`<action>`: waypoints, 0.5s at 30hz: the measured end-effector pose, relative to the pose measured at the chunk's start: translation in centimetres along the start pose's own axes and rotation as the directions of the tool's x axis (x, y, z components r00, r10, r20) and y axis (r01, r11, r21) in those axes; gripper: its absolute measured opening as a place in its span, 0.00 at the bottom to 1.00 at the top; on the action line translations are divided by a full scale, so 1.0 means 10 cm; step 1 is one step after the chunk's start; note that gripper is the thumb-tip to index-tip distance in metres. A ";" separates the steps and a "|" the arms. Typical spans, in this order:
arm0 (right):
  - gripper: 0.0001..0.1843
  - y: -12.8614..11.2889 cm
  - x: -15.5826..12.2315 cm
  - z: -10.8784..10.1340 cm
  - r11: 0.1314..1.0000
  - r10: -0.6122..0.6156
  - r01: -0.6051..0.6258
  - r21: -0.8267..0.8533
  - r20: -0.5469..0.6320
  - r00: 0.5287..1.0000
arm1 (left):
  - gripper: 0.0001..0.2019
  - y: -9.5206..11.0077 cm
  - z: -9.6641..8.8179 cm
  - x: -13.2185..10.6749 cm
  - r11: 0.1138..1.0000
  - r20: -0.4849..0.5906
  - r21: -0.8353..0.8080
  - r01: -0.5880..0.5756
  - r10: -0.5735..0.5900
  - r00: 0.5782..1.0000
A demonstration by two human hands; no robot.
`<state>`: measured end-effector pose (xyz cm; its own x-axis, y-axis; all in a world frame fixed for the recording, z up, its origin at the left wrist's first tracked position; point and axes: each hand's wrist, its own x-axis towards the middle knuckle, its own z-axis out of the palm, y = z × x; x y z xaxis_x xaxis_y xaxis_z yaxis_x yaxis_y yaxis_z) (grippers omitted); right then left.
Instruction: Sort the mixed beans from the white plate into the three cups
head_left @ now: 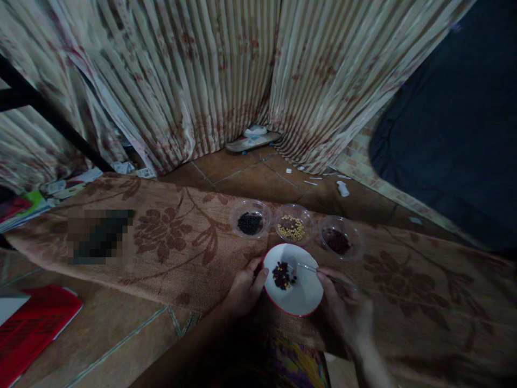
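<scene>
A white bowl [309, 293] with a red rim stands near the table's front edge, holding a small heap of mixed dark red, black and yellow beans [284, 276]. My left hand [247, 285] grips its left rim, thumb on top. In my right hand [349, 310], at the bowl's right side, is a thin metal tool that looks like tweezers [309, 267]; its tip reaches over the bowl. Behind the bowl, three clear plastic cups stand in a row: one with black beans [249, 223], one with yellow beans [291, 228], one with dark red beans [336, 241].
A brown flowered cloth [194, 253] covers the narrow table. At left lies a blurred-out dark object [100, 237]; papers [64, 186] lie at the far left end. Striped curtains, a skateboard [254, 141] and white scraps on the tiled floor are beyond. A red item [38, 328] lies lower left.
</scene>
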<state>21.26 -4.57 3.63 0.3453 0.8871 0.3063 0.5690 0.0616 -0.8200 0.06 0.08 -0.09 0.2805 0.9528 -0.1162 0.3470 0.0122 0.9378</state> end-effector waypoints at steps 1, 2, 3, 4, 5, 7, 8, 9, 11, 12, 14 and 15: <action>0.10 -0.01 -0.03 0.04 1.000 -0.025 0.026 -0.012 0.062 0.998 | 0.16 -0.01 0.00 0.00 1.000 0.003 0.002 -0.008 0.008 1.000; 0.10 -0.01 -0.04 0.07 0.998 -0.056 0.059 -0.028 0.105 0.993 | 0.16 -0.01 0.00 0.00 1.000 0.006 0.002 -0.016 0.016 1.000; 0.09 0.00 -0.04 0.09 0.994 -0.086 0.093 -0.049 0.132 0.988 | 0.17 -0.02 0.00 0.00 1.000 0.009 0.000 -0.025 0.025 1.000; 0.09 0.00 -0.04 0.10 0.990 -0.113 0.124 -0.069 0.145 0.983 | 0.17 -0.02 0.00 0.00 0.999 0.012 -0.004 -0.031 0.031 0.999; 0.09 0.01 -0.03 0.11 0.985 -0.135 0.149 -0.085 0.154 0.979 | 0.17 -0.02 0.00 0.00 0.999 0.015 -0.008 -0.036 0.036 0.999; 0.08 0.02 -0.02 0.12 0.976 -0.171 0.191 -0.109 0.168 0.971 | 0.17 -0.03 0.00 0.00 0.999 0.020 -0.013 -0.034 0.035 0.999; 0.08 0.02 -0.01 0.12 0.971 -0.188 0.210 -0.116 0.169 0.967 | 0.17 -0.03 0.00 0.00 0.999 0.022 -0.015 -0.031 0.031 0.999; 0.08 0.02 -0.01 0.13 0.967 -0.202 0.225 -0.124 0.172 0.964 | 0.18 -0.03 0.00 0.00 1.000 0.025 -0.014 -0.026 0.026 0.999; 0.08 0.02 -0.01 0.13 0.958 -0.222 0.249 -0.140 0.182 0.958 | 0.18 -0.04 0.00 0.00 1.000 0.030 -0.013 -0.017 0.018 0.999; 0.07 0.02 -0.02 0.14 0.955 -0.233 0.260 -0.146 0.179 0.956 | 0.18 -0.04 0.00 0.00 1.000 0.032 -0.014 -0.016 0.016 0.999; 0.07 0.02 -0.02 0.14 0.950 -0.248 0.274 -0.149 0.175 0.953 | 0.18 -0.04 0.00 0.01 1.000 0.033 -0.019 -0.022 0.022 0.999; 0.07 0.02 -0.02 0.15 0.950 -0.250 0.277 -0.146 0.175 0.952 | 0.18 -0.04 0.00 0.01 0.999 0.031 -0.023 -0.027 0.028 0.999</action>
<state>20.22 -4.08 2.65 0.0553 0.9095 0.4121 0.7451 0.2372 -0.6233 -0.06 0.15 -0.47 0.3181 0.9428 -0.1001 0.3189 -0.0070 0.9478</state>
